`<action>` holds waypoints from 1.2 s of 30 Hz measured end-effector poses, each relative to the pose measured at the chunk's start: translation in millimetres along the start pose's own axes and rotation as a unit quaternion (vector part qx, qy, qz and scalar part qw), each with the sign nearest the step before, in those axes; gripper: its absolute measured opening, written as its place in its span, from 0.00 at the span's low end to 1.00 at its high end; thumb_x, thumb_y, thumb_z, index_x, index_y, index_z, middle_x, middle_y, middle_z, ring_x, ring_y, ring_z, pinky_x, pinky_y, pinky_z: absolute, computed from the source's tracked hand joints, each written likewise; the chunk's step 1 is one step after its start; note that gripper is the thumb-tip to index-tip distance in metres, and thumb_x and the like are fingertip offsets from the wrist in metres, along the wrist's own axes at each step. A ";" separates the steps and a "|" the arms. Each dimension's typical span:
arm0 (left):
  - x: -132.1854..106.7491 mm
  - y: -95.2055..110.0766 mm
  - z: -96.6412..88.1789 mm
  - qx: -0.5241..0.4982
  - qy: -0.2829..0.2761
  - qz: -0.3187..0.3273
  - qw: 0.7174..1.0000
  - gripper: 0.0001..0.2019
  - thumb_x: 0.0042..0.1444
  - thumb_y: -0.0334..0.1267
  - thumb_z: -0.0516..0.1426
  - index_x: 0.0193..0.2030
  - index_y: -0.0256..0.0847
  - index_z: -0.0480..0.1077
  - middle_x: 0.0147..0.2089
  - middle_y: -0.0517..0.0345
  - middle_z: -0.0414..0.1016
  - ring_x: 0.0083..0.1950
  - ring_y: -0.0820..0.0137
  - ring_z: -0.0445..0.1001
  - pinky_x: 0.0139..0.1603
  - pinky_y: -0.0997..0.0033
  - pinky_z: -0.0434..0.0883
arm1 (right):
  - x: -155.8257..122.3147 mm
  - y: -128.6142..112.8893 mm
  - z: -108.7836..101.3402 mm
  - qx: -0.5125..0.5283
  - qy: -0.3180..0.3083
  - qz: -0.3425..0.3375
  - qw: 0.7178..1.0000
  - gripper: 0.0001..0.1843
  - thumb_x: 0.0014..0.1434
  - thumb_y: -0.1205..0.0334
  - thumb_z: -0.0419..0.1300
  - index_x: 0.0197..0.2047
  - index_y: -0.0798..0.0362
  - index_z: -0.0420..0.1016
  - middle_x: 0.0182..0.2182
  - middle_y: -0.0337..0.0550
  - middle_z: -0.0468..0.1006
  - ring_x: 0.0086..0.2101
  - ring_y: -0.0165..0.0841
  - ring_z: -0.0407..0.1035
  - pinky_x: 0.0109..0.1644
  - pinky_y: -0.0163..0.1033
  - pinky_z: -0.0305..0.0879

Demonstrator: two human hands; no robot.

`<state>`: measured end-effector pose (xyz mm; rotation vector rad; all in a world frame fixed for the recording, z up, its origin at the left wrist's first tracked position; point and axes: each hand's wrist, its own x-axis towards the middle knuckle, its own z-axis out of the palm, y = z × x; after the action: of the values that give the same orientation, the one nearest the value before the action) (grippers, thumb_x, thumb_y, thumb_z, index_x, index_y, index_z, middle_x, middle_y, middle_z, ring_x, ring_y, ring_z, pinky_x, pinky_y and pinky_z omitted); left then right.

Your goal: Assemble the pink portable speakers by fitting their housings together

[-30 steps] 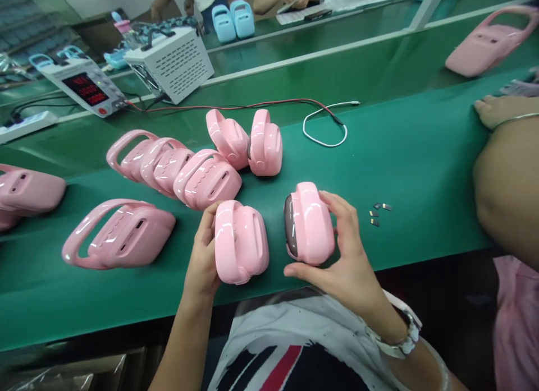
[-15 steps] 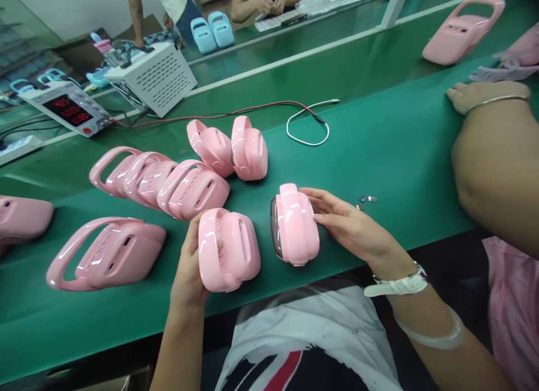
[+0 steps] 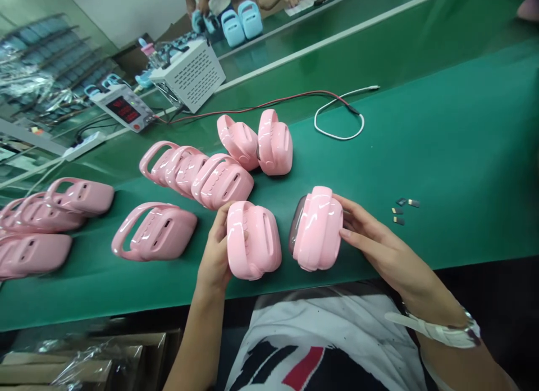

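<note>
The left hand [image 3: 215,253] is gripping a pink case [image 3: 252,239] by its left side; the right hand [image 3: 374,242], open, is touching the other case [image 3: 318,228], just to its left.

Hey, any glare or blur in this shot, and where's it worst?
Head view: white glare streaks on the glossy left pink shell held by the left hand and on the right pink shell touched by the right hand; blurred shells at the far left edge smear most.
</note>
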<state>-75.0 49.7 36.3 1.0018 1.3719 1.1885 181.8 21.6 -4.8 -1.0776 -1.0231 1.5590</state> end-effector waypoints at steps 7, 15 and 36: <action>0.1 2.0 7.9 0.001 -0.017 0.020 1.000 0.22 0.37 0.36 0.67 0.42 0.43 0.72 0.37 0.61 0.74 0.41 0.68 0.71 0.40 0.75 0.68 | -1.7 2.8 -1.1 -0.006 0.007 -0.002 1.000 0.25 0.61 0.48 0.65 0.61 0.31 0.69 0.67 0.29 0.65 0.67 0.37 0.57 0.70 0.42 0.58; 1.1 -1.9 4.0 -0.023 -0.033 0.024 0.999 0.23 0.37 0.37 0.68 0.44 0.43 0.72 0.38 0.62 0.74 0.44 0.67 0.72 0.44 0.74 0.68 | -1.6 4.0 0.3 -0.022 0.022 -0.002 1.000 0.27 0.61 0.48 0.64 0.62 0.35 0.69 0.68 0.32 0.63 0.66 0.39 0.59 0.70 0.44 0.58; 1.9 -0.2 1.7 -0.033 -0.032 0.016 0.999 0.23 0.36 0.36 0.69 0.42 0.44 0.73 0.36 0.62 0.74 0.42 0.67 0.72 0.41 0.74 0.68 | -2.2 4.7 -2.1 -0.031 0.018 -0.010 0.999 0.25 0.62 0.50 0.63 0.62 0.36 0.69 0.69 0.34 0.62 0.67 0.42 0.56 0.69 0.46 0.60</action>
<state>-73.6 51.8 35.7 1.0092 1.2627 1.2080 183.1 18.8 -9.4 -1.1311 -1.0600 1.4955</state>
